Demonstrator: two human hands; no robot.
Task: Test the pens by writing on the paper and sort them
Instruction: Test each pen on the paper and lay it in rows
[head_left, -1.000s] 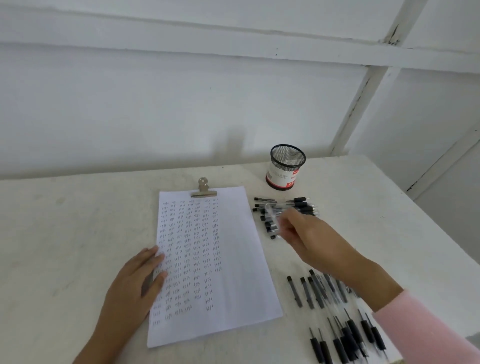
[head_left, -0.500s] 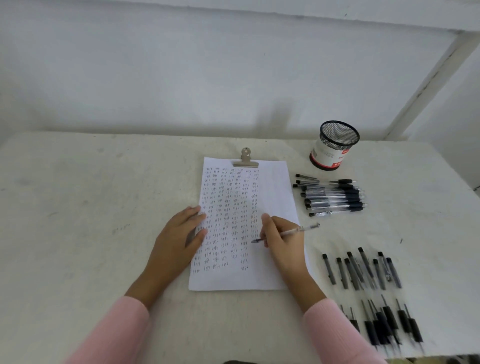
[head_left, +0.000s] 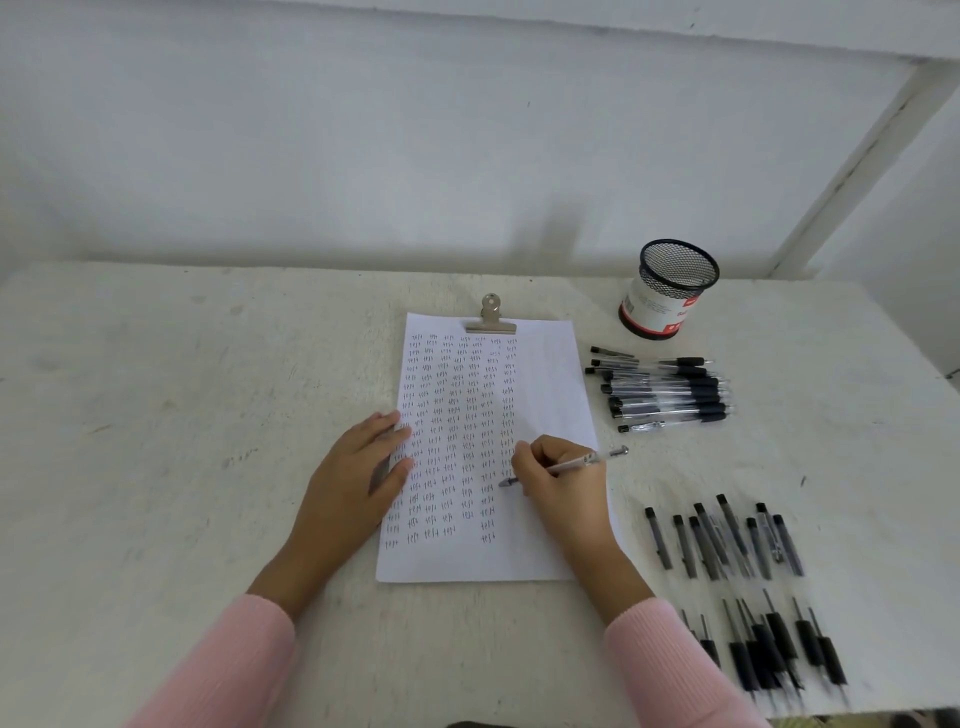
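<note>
A white sheet of paper (head_left: 545, 374) covered in columns of small pen marks lies on the table under a metal clip (head_left: 490, 316). My right hand (head_left: 561, 480) grips a clear pen (head_left: 582, 461) in a writing hold, its tip on the paper at a lower column of marks. My left hand (head_left: 358, 473) rests flat on the paper's left edge, fingers straight. A pile of capped pens (head_left: 665, 392) lies to the right of the paper. Loose black caps (head_left: 722, 538) and uncapped pens (head_left: 769, 644) lie at the lower right.
A black mesh pen cup (head_left: 667, 291) stands at the back right of the white table (head_left: 156, 415). A white wall runs behind the table. The table's right edge lies beyond the pen pile.
My right hand took a pen from the pile and brought it to the paper; it now holds the tip on the sheet. The camera view shifted down and left.
</note>
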